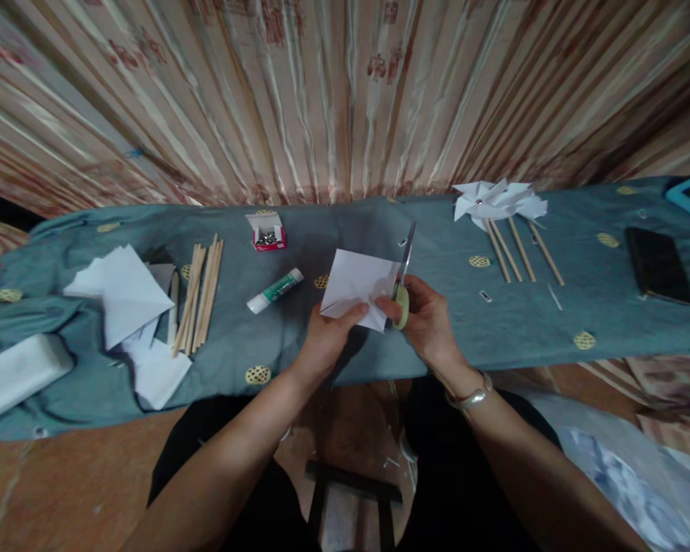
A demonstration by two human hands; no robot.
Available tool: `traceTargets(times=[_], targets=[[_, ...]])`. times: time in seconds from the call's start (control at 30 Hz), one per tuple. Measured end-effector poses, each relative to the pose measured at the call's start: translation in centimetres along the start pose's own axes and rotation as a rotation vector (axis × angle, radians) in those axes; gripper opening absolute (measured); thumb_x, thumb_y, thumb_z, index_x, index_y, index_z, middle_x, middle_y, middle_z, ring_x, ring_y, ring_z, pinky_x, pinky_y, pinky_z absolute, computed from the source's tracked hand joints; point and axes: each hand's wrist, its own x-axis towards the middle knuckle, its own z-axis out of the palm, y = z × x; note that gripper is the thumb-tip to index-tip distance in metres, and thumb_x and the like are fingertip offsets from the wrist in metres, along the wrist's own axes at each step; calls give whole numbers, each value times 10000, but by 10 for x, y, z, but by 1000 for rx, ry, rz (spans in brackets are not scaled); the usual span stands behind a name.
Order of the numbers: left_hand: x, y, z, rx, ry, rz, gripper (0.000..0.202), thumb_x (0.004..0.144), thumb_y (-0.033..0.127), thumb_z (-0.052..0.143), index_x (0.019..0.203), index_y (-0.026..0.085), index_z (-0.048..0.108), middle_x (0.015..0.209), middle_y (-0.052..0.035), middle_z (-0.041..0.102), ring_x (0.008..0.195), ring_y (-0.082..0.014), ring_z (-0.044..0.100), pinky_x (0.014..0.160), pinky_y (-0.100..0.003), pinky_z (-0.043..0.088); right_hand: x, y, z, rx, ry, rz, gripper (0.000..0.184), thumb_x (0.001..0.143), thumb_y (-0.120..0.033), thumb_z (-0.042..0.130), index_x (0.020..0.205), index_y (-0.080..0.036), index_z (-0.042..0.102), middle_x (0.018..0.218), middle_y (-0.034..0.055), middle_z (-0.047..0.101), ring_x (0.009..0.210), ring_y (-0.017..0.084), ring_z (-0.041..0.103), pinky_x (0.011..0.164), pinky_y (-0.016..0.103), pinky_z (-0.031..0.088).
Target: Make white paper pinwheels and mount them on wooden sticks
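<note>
A square of white paper [361,277], with slits running in from its corners, is held over the near middle of the cloth. My left hand [333,330] pinches its near left edge, thumb on top. In my right hand [428,314] are scissors [403,268] with pale green handles, their blades pointing away from me. The right fingertips also touch the paper's right side. Left of the paper lies a green and white glue stick [276,290]. Behind it stands an open red box [269,236] of small metal pieces.
Wooden sticks [201,295] and white paper sheets [132,295] lie on the left, near a white case [20,376]. Finished paper pinwheels [497,203] on sticks lie at the right, with a dark phone [660,264] beyond. A curtain [322,100] hangs along the back.
</note>
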Motion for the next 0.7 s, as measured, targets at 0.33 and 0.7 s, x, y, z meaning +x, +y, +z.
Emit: traceTargets(times=[0.33, 0.7], targets=[[16, 16, -16, -2, 109, 66, 264, 640, 325, 812, 818, 158, 710, 871, -59, 742, 761, -176, 670, 739, -315, 529, -20, -8, -10, -128, -277, 33, 455, 721, -574, 754, 997, -223, 668, 764, 12, 673, 654, 143, 588, 596, 260, 486], [22, 26, -19, -109, 158, 107, 239, 602, 284, 847, 776, 199, 709, 943, -68, 756, 857, -232, 695, 816, -380, 548, -38, -6, -20, -204, -637, 145, 462, 769, -549, 729, 1072, -201, 714, 748, 22, 677, 643, 137, 583, 594, 253, 472]])
